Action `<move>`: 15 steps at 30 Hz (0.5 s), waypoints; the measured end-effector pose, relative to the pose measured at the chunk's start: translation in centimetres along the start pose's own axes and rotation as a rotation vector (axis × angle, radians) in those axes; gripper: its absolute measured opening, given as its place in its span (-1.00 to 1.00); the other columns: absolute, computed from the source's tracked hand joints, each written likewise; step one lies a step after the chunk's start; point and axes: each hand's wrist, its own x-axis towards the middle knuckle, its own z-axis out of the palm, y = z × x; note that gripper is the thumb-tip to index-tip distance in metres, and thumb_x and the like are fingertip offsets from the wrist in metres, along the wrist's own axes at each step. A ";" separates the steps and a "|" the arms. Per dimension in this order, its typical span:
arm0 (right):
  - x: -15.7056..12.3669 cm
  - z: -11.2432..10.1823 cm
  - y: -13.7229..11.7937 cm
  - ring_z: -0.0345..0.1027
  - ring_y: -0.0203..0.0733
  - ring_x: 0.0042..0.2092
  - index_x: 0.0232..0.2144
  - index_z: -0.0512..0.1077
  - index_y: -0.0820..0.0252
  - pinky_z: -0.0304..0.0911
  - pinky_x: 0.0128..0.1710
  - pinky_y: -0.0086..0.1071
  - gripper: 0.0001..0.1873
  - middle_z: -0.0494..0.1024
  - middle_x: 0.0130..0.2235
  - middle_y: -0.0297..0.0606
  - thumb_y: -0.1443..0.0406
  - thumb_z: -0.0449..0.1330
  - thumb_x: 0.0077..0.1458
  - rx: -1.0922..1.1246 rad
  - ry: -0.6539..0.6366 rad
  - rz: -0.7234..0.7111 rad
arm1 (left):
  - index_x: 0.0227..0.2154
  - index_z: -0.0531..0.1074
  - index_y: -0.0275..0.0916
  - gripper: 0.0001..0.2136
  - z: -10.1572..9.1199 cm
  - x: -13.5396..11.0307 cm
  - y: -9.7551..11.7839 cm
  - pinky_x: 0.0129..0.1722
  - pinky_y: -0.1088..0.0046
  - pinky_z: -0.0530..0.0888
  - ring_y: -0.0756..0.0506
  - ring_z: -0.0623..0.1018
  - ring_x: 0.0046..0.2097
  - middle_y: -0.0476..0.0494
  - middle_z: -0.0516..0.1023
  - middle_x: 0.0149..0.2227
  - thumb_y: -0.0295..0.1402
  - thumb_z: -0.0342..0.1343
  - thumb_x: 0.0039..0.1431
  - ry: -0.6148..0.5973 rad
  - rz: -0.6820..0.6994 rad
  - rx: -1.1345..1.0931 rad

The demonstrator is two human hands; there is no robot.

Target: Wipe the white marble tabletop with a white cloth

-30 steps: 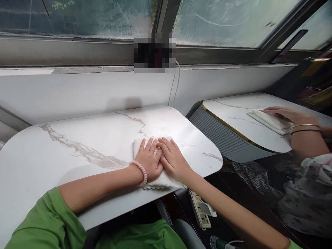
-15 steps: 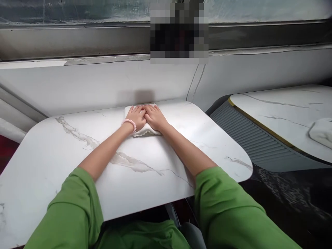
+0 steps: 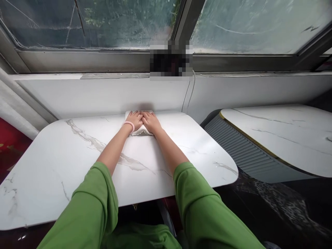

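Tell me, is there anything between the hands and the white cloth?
No, nothing visible. The left hand and the right hand both lie flat on the white cloth, side by side, at the far edge of the marble table, next to the wall.

Marble tabletop (image 3: 285, 135) at far right with ribbed grey side (image 3: 233, 145), white cable (image 3: 192, 84) below streaked window (image 3: 259, 24).

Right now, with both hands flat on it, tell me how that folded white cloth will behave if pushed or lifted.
The folded white cloth probably slides easily: the white marble-look tabletop looks smooth. Its soft, rounded edges under the left hand and right hand suggest it would flop and unfold if lifted.
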 end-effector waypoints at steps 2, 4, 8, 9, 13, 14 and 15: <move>-1.1 -0.3 -0.5 0.09 -0.01 0.26 0.11 0.26 0.32 -0.06 0.24 0.00 -0.53 0.32 0.20 -0.02 0.35 -0.20 0.22 0.008 -0.015 0.006 | 0.20 0.22 -0.29 -0.57 -0.1 -1.2 0.6 0.31 0.11 -0.02 -0.17 0.14 0.32 -0.22 0.17 0.31 -0.34 -0.22 0.32 -0.009 -0.011 0.008; -2.5 -0.6 -1.1 0.05 -0.02 0.28 0.13 0.25 0.31 -0.07 0.25 -0.01 -0.52 0.29 0.23 -0.03 0.34 -0.19 0.23 0.009 -0.033 0.000 | 0.21 0.20 -0.28 -0.56 -0.2 -2.8 1.4 0.31 0.09 -0.03 -0.17 0.12 0.33 -0.22 0.15 0.32 -0.33 -0.22 0.32 -0.013 -0.021 0.007; -5.8 -1.5 -2.8 0.01 -0.04 0.31 0.15 0.25 0.31 -0.09 0.28 -0.05 -0.52 0.26 0.26 -0.05 0.31 -0.18 0.25 0.026 -0.062 -0.032 | 0.23 0.18 -0.30 -0.54 -0.6 -6.8 3.1 0.32 0.08 -0.05 -0.20 0.09 0.35 -0.25 0.12 0.33 -0.32 -0.20 0.31 -0.005 -0.023 0.007; -6.7 -1.7 -3.3 0.00 -0.04 0.31 0.16 0.24 0.30 -0.10 0.28 -0.05 -0.51 0.26 0.26 -0.06 0.31 -0.18 0.25 0.039 -0.064 -0.036 | 0.24 0.17 -0.32 -0.53 -0.8 -8.0 3.5 0.32 0.08 -0.05 -0.21 0.08 0.35 -0.27 0.11 0.33 -0.32 -0.20 0.31 -0.003 -0.021 0.008; -11.1 -2.7 -6.4 -0.01 -0.07 0.32 0.16 0.26 0.24 -0.13 0.31 -0.02 -0.52 0.24 0.27 -0.11 0.29 -0.15 0.25 0.090 -0.062 -0.004 | 0.23 0.19 -0.36 -0.52 -1.5 -13.0 5.1 0.32 0.02 -0.03 -0.27 0.10 0.34 -0.33 0.12 0.32 -0.32 -0.18 0.30 -0.004 0.009 0.019; -12.3 -2.9 -7.4 -0.01 -0.07 0.32 0.16 0.26 0.24 -0.13 0.31 -0.01 -0.52 0.24 0.27 -0.11 0.29 -0.15 0.24 0.096 -0.065 0.009 | 0.23 0.20 -0.37 -0.52 -1.8 -14.4 5.5 0.32 0.01 -0.02 -0.28 0.10 0.34 -0.35 0.12 0.32 -0.31 -0.18 0.29 -0.007 0.027 0.020; -13.6 -3.1 -8.4 -0.01 -0.06 0.32 0.17 0.25 0.25 -0.13 0.31 0.00 -0.51 0.24 0.27 -0.10 0.28 -0.15 0.24 0.096 -0.066 0.013 | 0.23 0.20 -0.39 -0.51 -2.0 -15.8 5.8 0.32 0.00 -0.02 -0.29 0.09 0.34 -0.37 0.11 0.32 -0.31 -0.18 0.29 -0.010 0.050 0.019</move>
